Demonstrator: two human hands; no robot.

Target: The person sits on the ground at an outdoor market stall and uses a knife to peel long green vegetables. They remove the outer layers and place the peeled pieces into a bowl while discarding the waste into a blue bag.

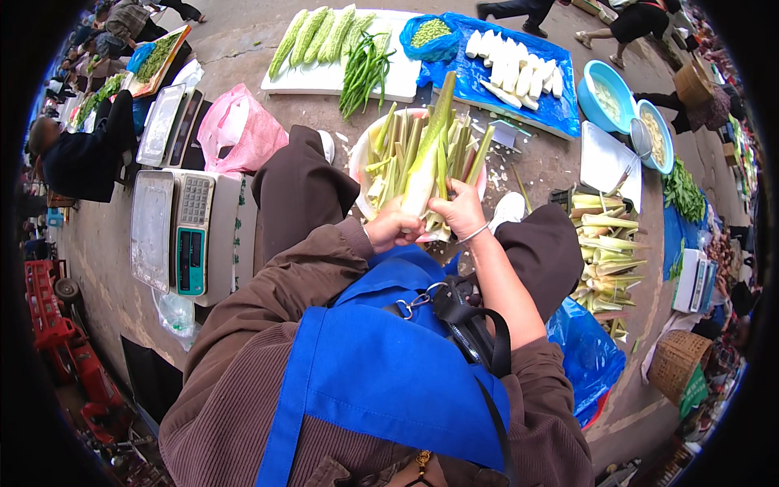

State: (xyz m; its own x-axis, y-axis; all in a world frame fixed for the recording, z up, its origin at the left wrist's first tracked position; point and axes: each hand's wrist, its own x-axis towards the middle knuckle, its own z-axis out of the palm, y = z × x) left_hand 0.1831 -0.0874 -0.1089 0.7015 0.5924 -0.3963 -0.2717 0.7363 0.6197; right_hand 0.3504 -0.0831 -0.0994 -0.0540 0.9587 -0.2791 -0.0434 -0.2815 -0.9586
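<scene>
Both of my hands are at the near edge of a pale basin (360, 196) that stands between my knees. My left hand (395, 226) is closed around the lower end of a thick green and white stalk (431, 152), which points up and away from me. Close on its right, my right hand (461, 208) has its thumb and fingers bent on a leafy piece at the stalk's side. Peeled-off green and reddish sheaths (401, 143) fill the basin behind the stalk. Whether a tool is in either hand cannot be seen.
Bitter melons (309, 36) and green peppers (365, 73) lie on a white board ahead. Peeled white stems (517, 70) rest on blue plastic. Blue basins (599, 100) and a pile of unpeeled stalks (608, 255) are at right. Digital scales (193, 243) and a pink bag (240, 131) stand left.
</scene>
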